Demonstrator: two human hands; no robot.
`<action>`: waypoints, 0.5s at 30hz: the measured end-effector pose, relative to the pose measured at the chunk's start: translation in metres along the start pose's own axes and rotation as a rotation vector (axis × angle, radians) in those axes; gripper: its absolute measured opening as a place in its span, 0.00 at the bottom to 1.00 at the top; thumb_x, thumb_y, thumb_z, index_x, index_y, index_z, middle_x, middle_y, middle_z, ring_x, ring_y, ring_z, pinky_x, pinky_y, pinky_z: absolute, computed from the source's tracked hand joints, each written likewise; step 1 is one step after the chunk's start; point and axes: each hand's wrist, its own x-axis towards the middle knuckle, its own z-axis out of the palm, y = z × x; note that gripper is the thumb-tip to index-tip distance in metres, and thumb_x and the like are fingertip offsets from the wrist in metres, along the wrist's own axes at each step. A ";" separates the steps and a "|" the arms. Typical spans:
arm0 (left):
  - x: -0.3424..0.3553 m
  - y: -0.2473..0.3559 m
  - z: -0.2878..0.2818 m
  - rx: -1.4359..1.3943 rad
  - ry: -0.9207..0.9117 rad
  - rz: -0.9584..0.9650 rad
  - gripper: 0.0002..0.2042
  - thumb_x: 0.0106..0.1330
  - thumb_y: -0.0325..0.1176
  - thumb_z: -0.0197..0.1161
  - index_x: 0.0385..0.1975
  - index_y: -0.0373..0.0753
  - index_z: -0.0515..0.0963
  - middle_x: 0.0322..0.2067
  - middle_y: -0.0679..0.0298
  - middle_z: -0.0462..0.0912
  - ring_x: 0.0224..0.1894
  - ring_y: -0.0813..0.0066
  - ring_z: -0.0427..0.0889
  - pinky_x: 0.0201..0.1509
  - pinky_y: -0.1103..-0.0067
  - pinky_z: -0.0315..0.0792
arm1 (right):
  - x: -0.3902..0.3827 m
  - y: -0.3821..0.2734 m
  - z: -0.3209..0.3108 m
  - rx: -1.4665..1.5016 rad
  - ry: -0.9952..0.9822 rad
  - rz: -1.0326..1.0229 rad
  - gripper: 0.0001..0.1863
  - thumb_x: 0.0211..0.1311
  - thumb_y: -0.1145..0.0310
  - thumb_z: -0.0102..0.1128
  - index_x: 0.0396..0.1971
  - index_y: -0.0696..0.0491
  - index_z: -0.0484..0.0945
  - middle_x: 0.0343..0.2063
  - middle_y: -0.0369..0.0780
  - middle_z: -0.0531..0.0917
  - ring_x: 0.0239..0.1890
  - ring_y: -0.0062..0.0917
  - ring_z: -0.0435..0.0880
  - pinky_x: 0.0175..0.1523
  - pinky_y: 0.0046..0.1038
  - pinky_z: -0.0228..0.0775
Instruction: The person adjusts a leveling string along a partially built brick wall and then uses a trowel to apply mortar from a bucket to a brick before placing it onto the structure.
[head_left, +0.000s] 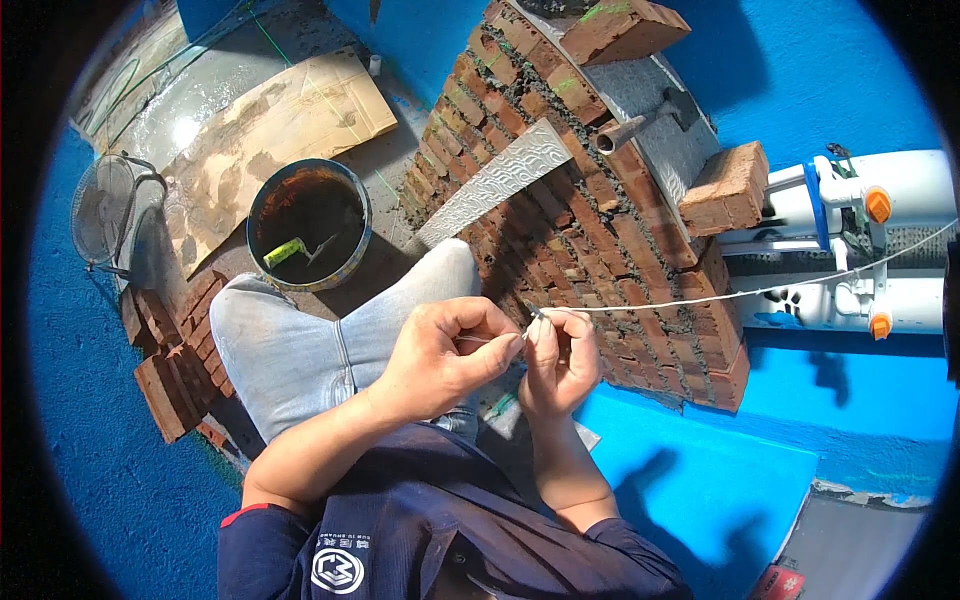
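Note:
Both hands are raised over my jeans, close together in front of the brick wall (640,340). My left hand (450,355) has thumb and fingers pinched on a thin white string (680,303). My right hand (560,360) grips the same string with fingertips beside the left hand's, along with a small, thin grey piece (535,310) that I cannot make out clearly. From there the string stretches off to the upper right, across the bricks and in front of the white pipes (900,192).
A bucket (350,230) with dark mortar and a green-handled tool stands beyond my knees, near cardboard (310,110), a wire basket (100,210) and stacked bricks (165,395). A patterned strip (500,180) leans on the brickwork. Loose bricks (720,190) and a metal tool sit on top.

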 end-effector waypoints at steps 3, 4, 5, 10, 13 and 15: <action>0.001 -0.006 -0.005 -0.025 -0.001 0.012 0.07 0.62 0.30 0.63 0.26 0.33 0.77 0.18 0.77 0.70 0.21 0.94 0.61 0.23 0.90 0.55 | -0.002 -0.008 0.003 0.545 0.011 0.456 0.07 0.63 0.71 0.54 0.35 0.59 0.75 0.23 0.36 0.76 0.20 0.15 0.70 0.25 0.17 0.61; 0.001 -0.006 -0.006 -0.001 0.002 0.002 0.07 0.63 0.30 0.63 0.26 0.33 0.77 0.19 0.77 0.70 0.21 0.94 0.61 0.23 0.91 0.55 | 0.000 -0.010 0.000 0.713 -0.019 0.637 0.05 0.62 0.72 0.54 0.34 0.59 0.74 0.21 0.34 0.76 0.18 0.12 0.67 0.25 0.16 0.60; 0.001 -0.005 -0.007 0.024 0.004 -0.007 0.08 0.63 0.30 0.63 0.26 0.33 0.77 0.19 0.76 0.71 0.22 0.94 0.62 0.24 0.91 0.56 | 0.001 -0.011 -0.002 0.714 -0.019 0.638 0.05 0.62 0.72 0.54 0.34 0.59 0.74 0.21 0.34 0.76 0.18 0.12 0.67 0.25 0.16 0.60; 0.003 -0.009 -0.008 0.013 -0.008 0.013 0.08 0.62 0.31 0.63 0.26 0.32 0.77 0.23 0.73 0.73 0.25 0.91 0.66 0.27 0.89 0.61 | 0.000 -0.012 -0.003 0.863 -0.014 0.653 0.04 0.61 0.74 0.54 0.35 0.58 0.73 0.21 0.34 0.74 0.18 0.13 0.67 0.26 0.17 0.63; 0.005 -0.018 -0.012 0.138 -0.055 0.178 0.07 0.61 0.30 0.63 0.27 0.34 0.78 0.26 0.70 0.75 0.28 0.88 0.72 0.30 0.87 0.66 | -0.001 -0.012 -0.003 0.833 -0.017 0.520 0.06 0.60 0.77 0.56 0.37 0.57 0.72 0.22 0.34 0.75 0.19 0.14 0.69 0.27 0.16 0.63; 0.006 -0.018 -0.012 0.129 -0.067 0.160 0.07 0.61 0.32 0.64 0.27 0.34 0.78 0.29 0.67 0.73 0.31 0.85 0.73 0.34 0.85 0.68 | -0.002 -0.013 -0.005 0.766 -0.024 0.492 0.06 0.60 0.77 0.56 0.37 0.57 0.72 0.22 0.34 0.75 0.21 0.13 0.70 0.27 0.15 0.62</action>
